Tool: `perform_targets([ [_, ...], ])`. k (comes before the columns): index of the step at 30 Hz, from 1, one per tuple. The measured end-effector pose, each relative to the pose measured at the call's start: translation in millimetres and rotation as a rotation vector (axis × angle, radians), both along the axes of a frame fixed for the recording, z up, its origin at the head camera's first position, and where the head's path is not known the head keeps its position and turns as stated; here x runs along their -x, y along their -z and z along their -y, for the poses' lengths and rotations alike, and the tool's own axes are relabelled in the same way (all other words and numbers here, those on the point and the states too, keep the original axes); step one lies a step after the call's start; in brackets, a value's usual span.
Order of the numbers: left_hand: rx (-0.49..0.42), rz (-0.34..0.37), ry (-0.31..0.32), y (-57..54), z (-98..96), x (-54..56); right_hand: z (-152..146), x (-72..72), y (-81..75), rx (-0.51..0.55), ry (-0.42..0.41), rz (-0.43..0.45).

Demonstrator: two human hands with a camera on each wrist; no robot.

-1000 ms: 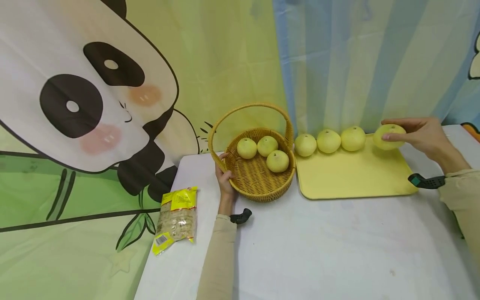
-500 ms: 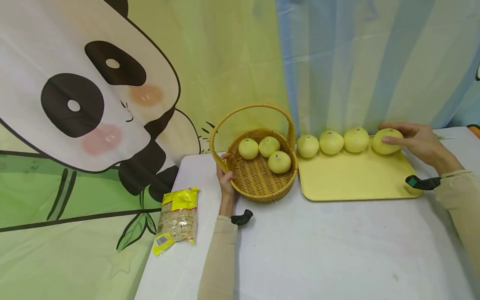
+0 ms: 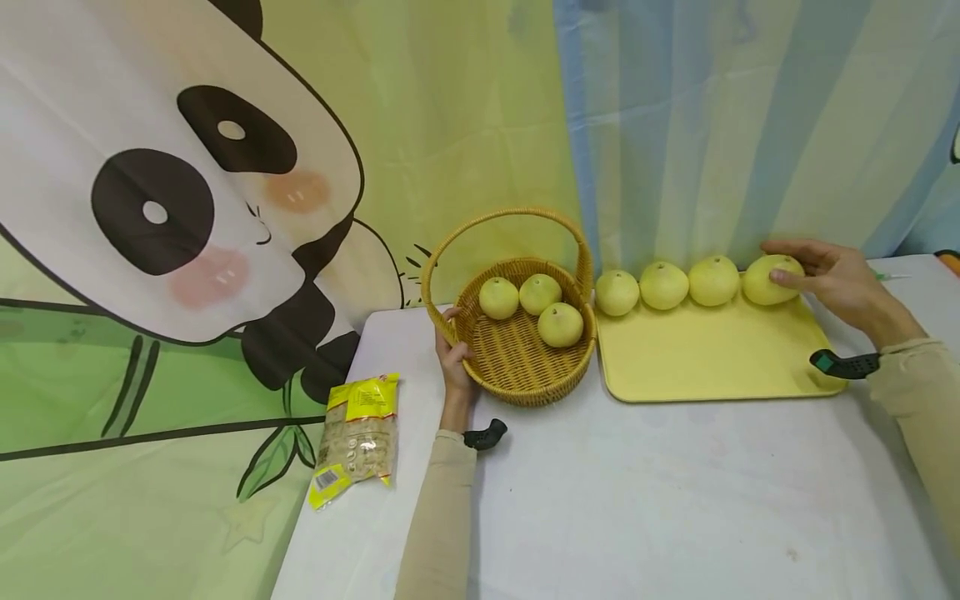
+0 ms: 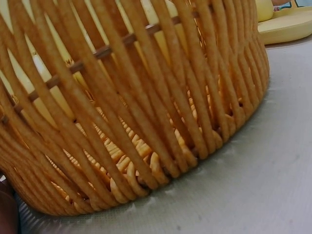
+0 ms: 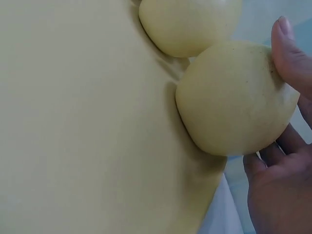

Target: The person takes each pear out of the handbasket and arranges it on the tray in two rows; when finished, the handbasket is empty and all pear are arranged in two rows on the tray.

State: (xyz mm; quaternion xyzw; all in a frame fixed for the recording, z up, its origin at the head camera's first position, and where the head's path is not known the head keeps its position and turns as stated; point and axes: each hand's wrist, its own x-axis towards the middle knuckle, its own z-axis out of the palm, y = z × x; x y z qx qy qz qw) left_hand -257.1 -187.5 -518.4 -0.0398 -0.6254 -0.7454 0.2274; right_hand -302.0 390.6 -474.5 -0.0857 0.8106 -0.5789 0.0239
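Note:
My left hand (image 3: 454, 357) grips the left rim of a wicker basket (image 3: 525, 392), near the foot of its arched handle. Inside the basket lie three round pale-yellow fruits (image 3: 560, 325). The basket's woven wall (image 4: 146, 97) fills most of the left wrist view. At the far right corner of a yellow tray (image 3: 712, 358), my right hand (image 3: 843, 283) holds another such fruit (image 3: 765, 280) between thumb and fingers. In the right wrist view this fruit (image 5: 234, 102) rests against its neighbour (image 5: 190, 24). Three more fruits (image 3: 663, 285) stand in a row to its left along the tray's back edge.
A yellow-and-clear plastic packet (image 3: 358, 437) lies on the white table (image 3: 637, 500) left of the basket. Behind everything hangs a printed curtain (image 3: 480, 108) with a panda on it, close to the tray's back edge.
My right hand has brought its fruit left and down, up against the row at the back of the tray. My left hand stays on the basket. The view has shifted slightly.

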Motion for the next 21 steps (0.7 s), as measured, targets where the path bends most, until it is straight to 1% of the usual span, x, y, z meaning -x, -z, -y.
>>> perform_targets([
  [2, -0.004, 0.002, -0.008, 0.5, 0.6, -1.1, 3.1, -2.8, -3.8, -0.025, 0.002, -0.008],
  [4, -0.013, 0.006, -0.011, 0.4, 1.2, -2.5, 8.4, -5.4, -10.4, -0.080, 0.019, -0.025],
  [7, -0.028, 0.006, -0.003, -0.3, 1.0, -3.4, 21.8, -10.8, -27.3, -0.169, 0.060, -0.063],
  [10, -0.022, 0.004, 0.005, -1.5, -1.0, -2.8, 42.3, -18.7, -48.5, -0.192, 0.124, -0.147],
  [12, -0.013, 0.003, 0.004, -2.3, -3.1, -1.9, 59.4, -25.2, -61.9, -0.177, 0.148, -0.227],
  [13, -0.009, 0.003, 0.003, -2.6, -3.2, -1.7, 69.5, -27.9, -67.8, -0.168, 0.147, -0.269],
  [15, -0.002, 0.003, 0.002, -3.2, -3.5, -1.5, 89.9, -33.7, -78.0, -0.144, 0.115, -0.346],
  [17, -0.003, 0.005, 0.001, -3.2, -3.6, -1.3, 110.4, -39.1, -87.0, -0.128, 0.047, -0.394],
  [19, -0.009, 0.005, 0.002, -2.8, -3.6, -0.9, 130.6, -43.4, -93.9, -0.108, -0.039, -0.401],
  [21, -0.012, 0.003, 0.002, -2.5, -3.3, -0.2, 150.6, -47.0, -98.1, -0.107, -0.118, -0.375],
])
